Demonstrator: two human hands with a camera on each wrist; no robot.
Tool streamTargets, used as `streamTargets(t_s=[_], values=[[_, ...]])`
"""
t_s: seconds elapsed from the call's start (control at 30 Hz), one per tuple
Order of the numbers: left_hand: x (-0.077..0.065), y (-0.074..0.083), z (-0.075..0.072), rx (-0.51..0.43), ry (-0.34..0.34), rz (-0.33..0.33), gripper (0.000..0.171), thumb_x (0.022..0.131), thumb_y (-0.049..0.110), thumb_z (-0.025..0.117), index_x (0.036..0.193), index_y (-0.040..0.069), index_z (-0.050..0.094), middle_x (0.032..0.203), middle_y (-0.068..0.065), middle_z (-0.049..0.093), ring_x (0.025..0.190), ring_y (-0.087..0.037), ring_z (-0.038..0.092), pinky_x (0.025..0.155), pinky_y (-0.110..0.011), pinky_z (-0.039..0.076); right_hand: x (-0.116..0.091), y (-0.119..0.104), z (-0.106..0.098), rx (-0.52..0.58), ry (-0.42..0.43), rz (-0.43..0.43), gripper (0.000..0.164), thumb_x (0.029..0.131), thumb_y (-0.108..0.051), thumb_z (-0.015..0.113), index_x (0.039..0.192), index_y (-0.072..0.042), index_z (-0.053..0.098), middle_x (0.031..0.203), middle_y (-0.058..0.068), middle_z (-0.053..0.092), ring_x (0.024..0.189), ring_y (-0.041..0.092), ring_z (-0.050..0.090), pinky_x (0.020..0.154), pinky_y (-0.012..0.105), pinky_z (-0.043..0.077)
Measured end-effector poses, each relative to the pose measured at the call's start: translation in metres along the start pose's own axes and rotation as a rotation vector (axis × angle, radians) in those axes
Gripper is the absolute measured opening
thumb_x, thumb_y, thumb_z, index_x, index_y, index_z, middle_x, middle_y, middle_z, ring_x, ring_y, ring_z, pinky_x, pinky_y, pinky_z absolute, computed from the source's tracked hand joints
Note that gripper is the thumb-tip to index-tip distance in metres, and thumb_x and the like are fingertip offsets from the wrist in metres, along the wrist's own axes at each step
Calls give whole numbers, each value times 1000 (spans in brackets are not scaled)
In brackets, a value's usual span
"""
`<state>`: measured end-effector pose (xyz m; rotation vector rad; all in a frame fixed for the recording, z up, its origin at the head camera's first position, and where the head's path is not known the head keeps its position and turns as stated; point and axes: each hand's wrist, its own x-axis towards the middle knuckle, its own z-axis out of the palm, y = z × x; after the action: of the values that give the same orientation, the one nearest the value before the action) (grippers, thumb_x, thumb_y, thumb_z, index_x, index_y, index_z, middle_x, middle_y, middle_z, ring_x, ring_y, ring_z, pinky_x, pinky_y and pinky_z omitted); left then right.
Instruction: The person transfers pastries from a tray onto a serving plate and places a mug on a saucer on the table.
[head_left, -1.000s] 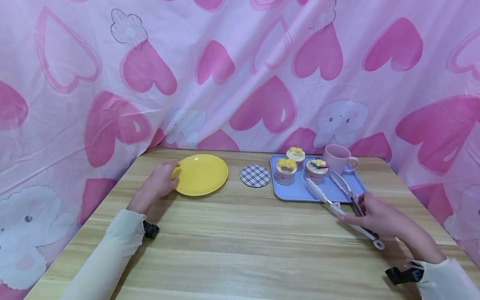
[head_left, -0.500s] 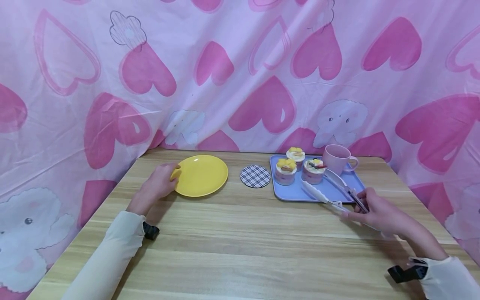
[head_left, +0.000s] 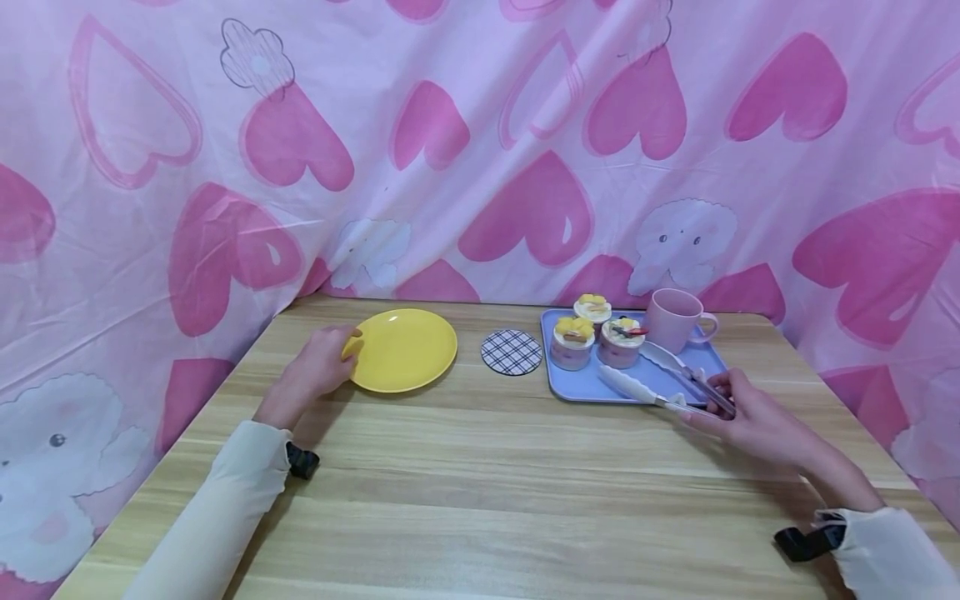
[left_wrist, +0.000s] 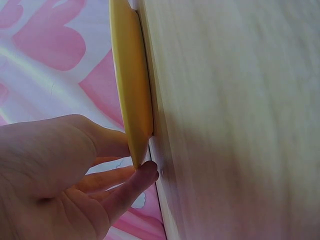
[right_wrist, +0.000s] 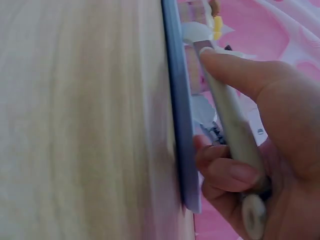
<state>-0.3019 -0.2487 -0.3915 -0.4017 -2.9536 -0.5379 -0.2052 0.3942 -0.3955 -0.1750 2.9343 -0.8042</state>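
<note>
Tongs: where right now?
Head view, right side: the tongs are in the right hand, tips over the tray, near the mug and the red-topped dessert.

- One left hand (head_left: pixel 318 362), one right hand (head_left: pixel 757 421)
- One yellow plate (head_left: pixel 405 350)
- One checked coaster (head_left: pixel 511 352)
- One blue tray (head_left: pixel 576 387)
- Three dessert cups (head_left: pixel 572 348): one far, two nearer
- One pink mug (head_left: pixel 667 323)
- One pair of tongs (head_left: pixel 624 384)
- Two pale sleeves (head_left: pixel 225 492)
- Two black wrist pieces (head_left: pixel 302 460)
- One wooden table (head_left: pixel 480 483)
- One patterned pink cloth (head_left: pixel 525 100)
</note>
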Motion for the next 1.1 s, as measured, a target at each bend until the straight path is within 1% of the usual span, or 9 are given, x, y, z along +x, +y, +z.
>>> streamTargets(t_s=[0.13, 0.23, 0.4, 0.5, 0.6, 0.77, 0.87, 0.97, 1.1], values=[[-1, 2, -1, -6, 3, 2, 43, 95, -1, 67, 136, -14, 63, 136, -37, 66, 128, -51, 61, 115, -65, 49, 5, 1, 2, 0, 30, 23, 91, 96, -62, 75, 147, 4, 39, 116, 16, 59, 109, 32, 56, 75, 25, 47], [-1, 1, -2, -4, 6, 6, 43, 95, -1, 68, 135, -15, 63, 136, -38, 65, 129, -51, 61, 116, -65, 49, 7, 2, 5, -11, 45, 41, 93, 95, -65, 74, 147, 4, 40, 114, 17, 59, 106, 31, 56, 72, 26, 47], [-2, 1, 0, -1, 16, 14, 42, 95, -1, 68, 134, -15, 63, 135, -38, 66, 129, -52, 61, 115, -65, 49, 10, 0, 6, -32, 61, 64, 100, 93, -72, 70, 149, 4, 39, 123, 22, 58, 109, 36, 55, 77, 34, 49], [-2, 2, 0, -2, 13, 9, 42, 95, -1, 67, 134, -15, 63, 134, -37, 66, 128, -51, 61, 115, -65, 49, 11, -3, 7, -32, 74, 58, 98, 94, -72, 70, 148, 4, 40, 126, 24, 58, 110, 38, 54, 79, 36, 50], [-2, 2, -1, 7, 6, -1, 39, 95, 1, 68, 131, -16, 66, 130, -36, 68, 120, -48, 64, 112, -63, 52, 11, -5, 6, -23, 98, 44, 94, 95, -69, 71, 146, 5, 43, 126, 25, 59, 108, 38, 55, 78, 35, 48], [0, 2, -1, 30, 0, -5, 29, 97, 2, 68, 121, -15, 73, 113, -29, 73, 96, -37, 62, 95, -55, 59, 12, -6, 7, -16, 126, 43, 90, 94, -68, 73, 141, 4, 46, 125, 26, 59, 107, 38, 56, 77, 34, 47], [1, 2, -1, 33, -12, -17, 29, 99, 3, 68, 120, -15, 73, 113, -28, 73, 95, -35, 62, 93, -53, 59, 13, -7, 9, -13, 130, 38, 89, 94, -68, 74, 140, 3, 46, 123, 24, 59, 106, 37, 56, 76, 33, 46], [1, 2, -1, 31, -22, -34, 30, 99, 3, 67, 123, -15, 73, 118, -30, 72, 98, -36, 62, 95, -54, 59, 13, -6, 9, -7, 125, 38, 88, 94, -67, 73, 139, 3, 46, 121, 23, 59, 106, 36, 56, 74, 33, 45], [0, 2, -1, 33, -18, -32, 29, 98, 2, 68, 122, -15, 73, 118, -29, 72, 98, -36, 62, 95, -54, 59, 13, -5, 10, -6, 112, 49, 88, 95, -69, 72, 140, 2, 45, 124, 24, 59, 107, 37, 55, 76, 34, 45]])
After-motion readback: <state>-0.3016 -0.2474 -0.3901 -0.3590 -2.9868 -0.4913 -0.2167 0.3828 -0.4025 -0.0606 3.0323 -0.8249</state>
